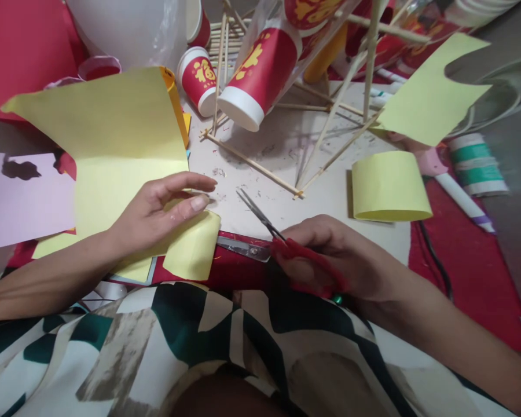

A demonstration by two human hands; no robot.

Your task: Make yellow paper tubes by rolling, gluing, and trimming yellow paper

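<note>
My left hand (160,205) hovers over yellow paper, its thumb and forefinger stretched out with a gap between them. Just below the thumb, a small curved yellow paper piece (193,246) hangs by the near table edge; whether the hidden fingers touch it I cannot tell. Red-handled scissors (254,250) are gripped in my right hand (330,255), blades spread apart and pointing left. The lower blade's tip is close beside the small piece. Behind my left hand lies a large folded yellow sheet (113,127), its far part raised.
A stick frame (256,165) stands on the white board (252,208). Red paper cups (264,69) in plastic hang over it. To the right are a yellow paper ring (388,188), a cut yellow sheet (438,92), a glue gun (434,162) and a thread spool (477,165).
</note>
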